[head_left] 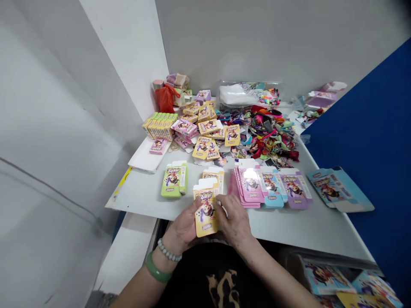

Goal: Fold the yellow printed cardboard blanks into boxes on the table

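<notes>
A flat yellow card box (206, 216) with its top flaps sticking up is held upright over the table's front edge. My left hand (184, 224) grips its left side, thumb on the front and fingers behind. At its right edge my right hand (233, 218) is closed, fingers bent against the box's side. Behind it lies another yellow box (216, 174), partly hidden. To the left sits a stack of green boxes (173, 179). On the right are stacked pink boxes (251, 186), blue boxes (272, 188) and purple boxes (293, 190).
Filled yellow boxes (208, 126) are heaped behind, beside colourful hair ties (266, 132). A clear plastic tray (221, 98) stands against the wall, a red bag (166, 99) at back left. A larger blue box (340, 190) lies right. Below, an open bin (298, 269) holds printed packaging.
</notes>
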A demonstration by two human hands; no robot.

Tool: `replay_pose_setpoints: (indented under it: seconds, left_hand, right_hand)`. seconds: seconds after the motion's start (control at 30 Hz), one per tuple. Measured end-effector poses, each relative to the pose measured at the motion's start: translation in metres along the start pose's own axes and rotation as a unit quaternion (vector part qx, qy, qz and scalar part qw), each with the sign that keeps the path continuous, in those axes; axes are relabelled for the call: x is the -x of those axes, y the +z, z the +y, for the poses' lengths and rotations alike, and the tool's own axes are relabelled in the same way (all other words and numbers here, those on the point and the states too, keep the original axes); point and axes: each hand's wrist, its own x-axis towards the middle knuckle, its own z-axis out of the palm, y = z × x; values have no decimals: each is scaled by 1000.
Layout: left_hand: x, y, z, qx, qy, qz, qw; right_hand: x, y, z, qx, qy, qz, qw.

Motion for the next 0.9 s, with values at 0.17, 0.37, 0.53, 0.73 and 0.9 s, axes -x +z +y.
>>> replay_pose_setpoints:
  seconds: [0.17, 0.37, 0.53, 0.73, 0.9]
  left_hand:
    - [5, -2, -17, -34, 11, 19, 999]
    - [13, 3, -19, -39, 4, 1, 999]
    - [10, 8, -16, -43, 90, 77, 992]
    - [5, 6, -11, -65, 182, 209, 959]
    - [10, 5, -8, -59, 158, 152, 974]
  right_hand:
    - [5, -3, 4, 59, -110, -29, 992]
    - [-1, -11, -6, -91, -73, -126, 985]
    - [-1, -11, -12, -265, 80, -93, 956]
    - [8, 1, -8, -337, 133, -160, 918]
    - [6, 5, -4, -380, 189, -93, 901]
